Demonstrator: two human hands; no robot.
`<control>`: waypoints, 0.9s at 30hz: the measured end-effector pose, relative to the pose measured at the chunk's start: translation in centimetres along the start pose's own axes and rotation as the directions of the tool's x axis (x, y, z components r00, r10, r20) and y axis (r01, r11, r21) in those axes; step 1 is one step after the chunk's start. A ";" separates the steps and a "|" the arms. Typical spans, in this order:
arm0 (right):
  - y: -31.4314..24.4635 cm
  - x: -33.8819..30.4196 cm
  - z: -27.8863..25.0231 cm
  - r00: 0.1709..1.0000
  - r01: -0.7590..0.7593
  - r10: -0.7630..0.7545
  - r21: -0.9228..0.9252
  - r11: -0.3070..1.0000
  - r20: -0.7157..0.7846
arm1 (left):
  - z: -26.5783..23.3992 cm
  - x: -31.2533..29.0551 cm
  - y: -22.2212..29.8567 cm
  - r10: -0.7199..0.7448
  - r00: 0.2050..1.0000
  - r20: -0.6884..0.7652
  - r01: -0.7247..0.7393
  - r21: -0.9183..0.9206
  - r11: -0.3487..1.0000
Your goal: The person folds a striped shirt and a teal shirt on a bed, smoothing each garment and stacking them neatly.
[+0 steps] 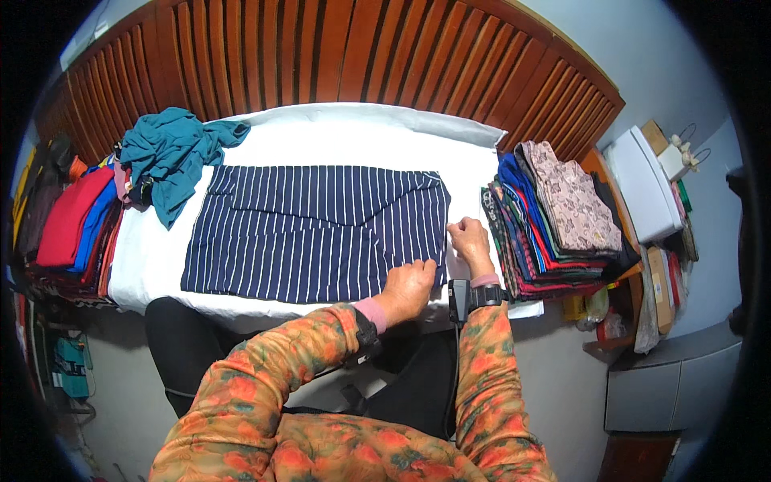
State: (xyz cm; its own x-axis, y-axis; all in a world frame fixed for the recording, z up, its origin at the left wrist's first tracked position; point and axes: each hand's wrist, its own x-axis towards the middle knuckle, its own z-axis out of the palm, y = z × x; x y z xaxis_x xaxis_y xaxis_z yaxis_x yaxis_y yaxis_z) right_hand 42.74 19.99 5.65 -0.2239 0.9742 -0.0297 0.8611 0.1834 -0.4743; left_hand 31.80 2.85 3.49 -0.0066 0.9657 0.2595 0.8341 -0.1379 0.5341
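Observation:
A navy garment with white stripes (297, 229) lies spread in a rough rectangle on the white-covered table, creased across its middle and right part. Its exact kind does not show. My left hand (405, 289) is closed at the near right corner, with curled fingers pinching the striped cloth. At the right edge of the same cloth is my right hand (472, 241), its thumb and fingers pinched together on the border. Both wrists carry dark straps, and the right one also bears a small black device (458, 300).
A crumpled teal garment (173, 157) lies at the far left, beside a stack of folded clothes (76, 221). Another tall folded stack (562, 209) stands close to my right hand. Behind the white cloth (353, 132) rises a slatted wooden headboard (321, 56).

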 end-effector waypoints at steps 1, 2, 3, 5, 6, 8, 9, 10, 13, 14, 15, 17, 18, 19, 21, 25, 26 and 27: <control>-0.2 1.0 0.5 0.993 0.069 -0.071 -0.032 0.997 -0.094 | -0.1 0.0 -0.1 0.012 1.000 -0.002 -0.012 -0.012 1.000; -0.4 2.1 0.8 0.978 0.151 -0.154 -0.032 0.988 -0.140 | -0.1 0.0 -0.1 0.009 1.000 -0.002 -0.009 -0.015 1.000; -0.8 3.3 1.1 0.965 0.191 -0.195 -0.040 0.981 -0.176 | -0.1 0.1 -0.2 -0.003 1.000 0.013 0.003 -0.016 1.000; -1.4 5.8 1.3 0.972 0.225 -0.227 -0.032 0.974 -0.061 | -0.2 0.1 -0.3 0.015 1.000 0.000 -0.015 -0.035 0.999; -1.8 6.8 1.7 0.963 0.257 -0.261 -0.056 0.965 -0.074 | -0.2 0.2 -0.3 0.019 1.000 0.002 -0.019 -0.039 0.999; -2.6 8.8 2.5 0.952 0.280 -0.290 -0.103 0.955 -0.101 | -0.2 0.3 -0.3 0.021 1.000 -0.014 -0.021 -0.032 0.999; -3.1 9.7 2.8 0.962 0.241 -0.255 -0.126 0.962 -0.100 | -0.2 0.4 -0.3 0.005 1.000 0.008 -0.005 -0.026 1.000; -3.6 10.6 3.2 0.971 0.212 -0.223 -0.127 0.969 -0.082 | -0.3 0.4 -0.3 0.006 1.000 0.025 -0.005 -0.039 0.999; -4.5 12.1 4.0 0.990 0.134 -0.138 -0.185 0.974 -0.009 | -0.4 0.5 -0.4 0.025 0.999 0.046 -0.023 -0.034 0.999; -4.7 12.2 4.4 0.989 0.139 -0.144 -0.231 0.963 -0.006 | -0.5 0.5 -0.4 0.038 0.998 0.047 -0.037 -0.032 0.999; -4.9 12.4 4.7 0.992 0.124 -0.119 -0.215 0.969 0.037 | -0.5 0.5 -0.4 0.051 0.997 0.062 -0.049 -0.034 0.998; -5.0 12.7 5.0 0.992 0.083 -0.062 -0.213 0.973 0.107 | -0.7 0.6 -0.7 0.086 0.995 0.057 -0.084 -0.048 0.995; -4.8 12.6 5.1 0.988 0.149 -0.139 -0.193 0.970 0.065 | -0.8 0.7 -0.8 0.095 0.994 0.051 -0.092 -0.057 0.994; -4.8 13.0 4.9 0.988 0.093 -0.071 -0.163 0.982 0.138 | -1.0 0.6 -0.9 0.105 0.993 0.046 -0.102 -0.067 0.993; -4.3 13.1 4.8 0.986 0.129 -0.120 -0.070 0.989 0.119 | -1.4 0.5 -0.9 0.100 0.990 0.095 -0.089 -0.120 0.989; -4.0 13.7 4.2 0.985 0.135 -0.144 0.092 0.987 0.100 | -2.6 -0.3 -0.8 0.069 0.998 -0.003 -0.068 -0.220 0.973; -4.2 13.8 4.0 0.982 0.152 -0.165 0.138 0.979 0.091 | -3.0 -0.6 -0.9 0.065 0.997 -0.049 -0.075 -0.239 0.968; -4.5 13.7 3.7 0.984 0.140 -0.157 0.179 0.974 0.082 | -3.5 -1.0 -1.1 0.061 0.994 -0.094 -0.084 -0.256 0.963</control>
State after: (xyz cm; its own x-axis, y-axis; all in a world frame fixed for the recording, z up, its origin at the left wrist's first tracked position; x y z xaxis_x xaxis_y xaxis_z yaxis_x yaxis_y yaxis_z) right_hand 34.08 32.03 4.16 -0.3928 0.9193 -0.0266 0.7251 0.2918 -0.6238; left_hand 28.97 1.28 5.51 -0.0075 0.9303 0.3667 0.6624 -0.2701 0.6987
